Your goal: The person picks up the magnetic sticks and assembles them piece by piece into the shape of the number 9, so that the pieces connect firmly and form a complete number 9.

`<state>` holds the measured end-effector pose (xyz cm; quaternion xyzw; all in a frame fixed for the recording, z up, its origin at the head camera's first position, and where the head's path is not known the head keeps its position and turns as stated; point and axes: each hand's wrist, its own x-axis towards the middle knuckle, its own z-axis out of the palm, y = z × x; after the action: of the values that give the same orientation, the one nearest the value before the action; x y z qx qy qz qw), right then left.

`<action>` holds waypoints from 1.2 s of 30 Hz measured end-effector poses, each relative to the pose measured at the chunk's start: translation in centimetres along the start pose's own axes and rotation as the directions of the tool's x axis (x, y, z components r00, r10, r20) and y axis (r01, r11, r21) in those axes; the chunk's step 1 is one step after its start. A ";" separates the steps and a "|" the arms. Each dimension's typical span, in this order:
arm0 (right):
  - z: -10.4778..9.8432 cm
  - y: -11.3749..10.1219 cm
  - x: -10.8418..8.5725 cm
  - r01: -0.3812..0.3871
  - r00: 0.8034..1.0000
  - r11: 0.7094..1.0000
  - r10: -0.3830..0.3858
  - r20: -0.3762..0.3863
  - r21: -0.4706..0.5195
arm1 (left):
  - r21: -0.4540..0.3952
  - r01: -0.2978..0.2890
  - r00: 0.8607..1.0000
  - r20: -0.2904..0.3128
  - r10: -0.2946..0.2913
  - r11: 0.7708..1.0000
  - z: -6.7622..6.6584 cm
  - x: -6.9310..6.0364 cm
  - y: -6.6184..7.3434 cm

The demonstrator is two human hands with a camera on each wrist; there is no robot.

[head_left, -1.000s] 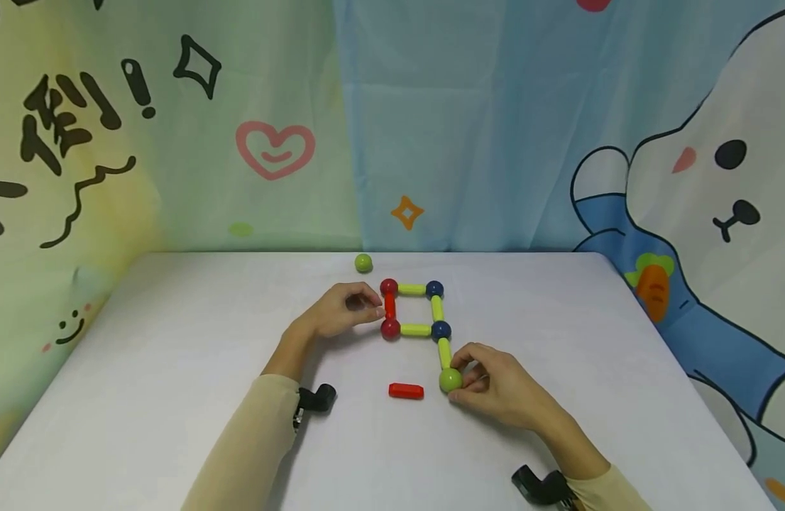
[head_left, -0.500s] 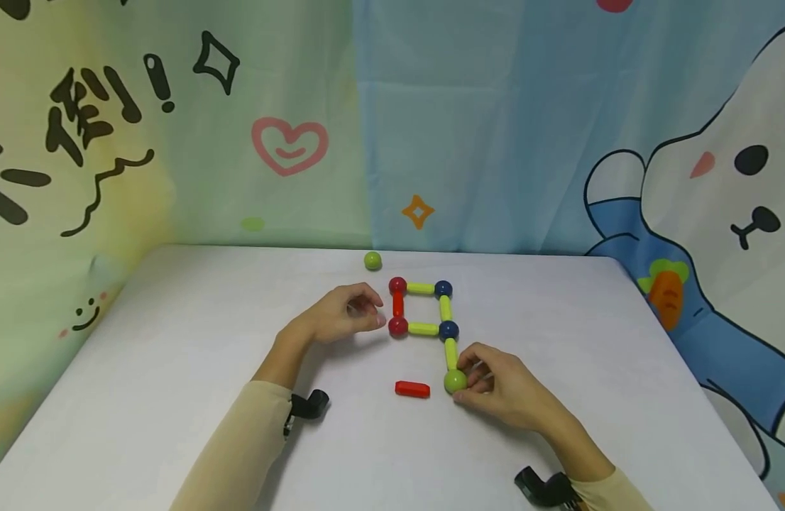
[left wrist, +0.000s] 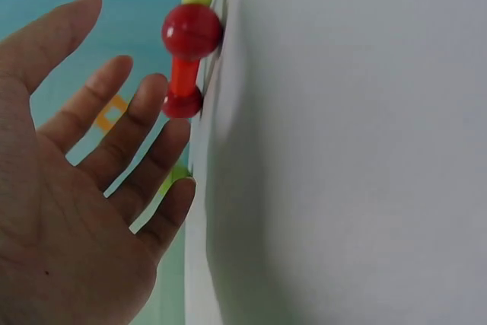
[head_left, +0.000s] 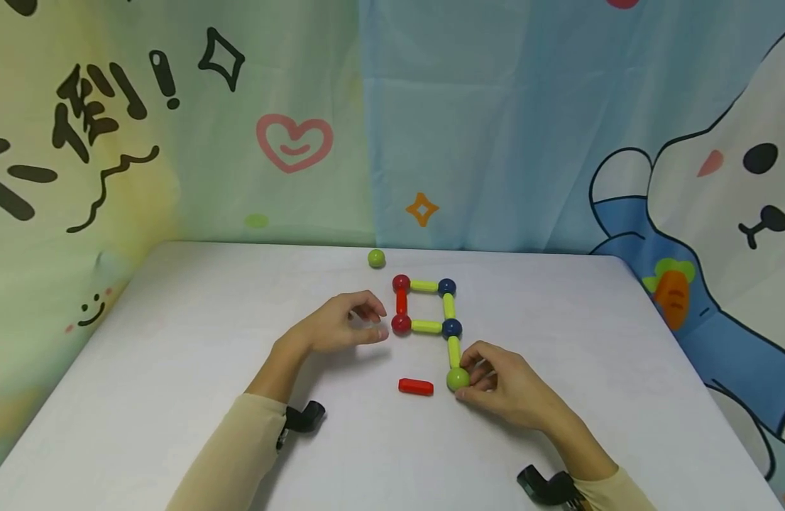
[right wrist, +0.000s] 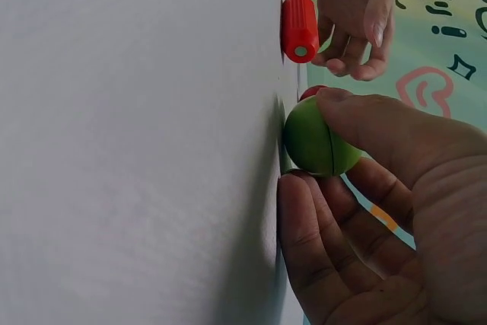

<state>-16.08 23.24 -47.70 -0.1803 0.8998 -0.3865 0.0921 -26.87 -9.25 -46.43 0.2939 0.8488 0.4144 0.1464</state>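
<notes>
A square of magnetic rods and balls lies on the table, with two red balls (head_left: pixel 402 325) joined by a red rod (head_left: pixel 402 302) on its left. Yellow-green rods (head_left: pixel 426 326) link these to two dark blue balls (head_left: pixel 452 328). From the nearer blue ball another yellow-green rod (head_left: pixel 454 352) runs toward the front and ends in a green ball (head_left: pixel 458 379). My right hand (head_left: pixel 504 387) pinches that green ball between thumb and fingers. Left of the square, my left hand (head_left: pixel 344 323) hovers apart from the red balls, its fingers (left wrist: pixel 144 112) spread and holding nothing.
A loose red rod (head_left: pixel 416 387) lies left of the green ball. Near the far edge of the white table (head_left: pixel 194 333) sits another green ball (head_left: pixel 376 258). A printed curtain (head_left: pixel 456 142) hangs behind the table.
My left hand has come off the red side of the square, drawn back slightly leftward and nearer, and its fingers have parted. The right hand stays at the green ball. The head view has shifted slightly.
</notes>
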 end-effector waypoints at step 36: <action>-0.3 0.1 -0.2 0.003 1.000 0.999 -0.004 0.019 0.042 | 0.244 -0.079 0.970 0.241 0.019 0.966 4.8 -0.5 4.2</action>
<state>-16.06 23.60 -47.58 -0.1834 0.8902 -0.4038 0.1039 -22.48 -4.57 -46.04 0.3784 0.8635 0.2687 0.1976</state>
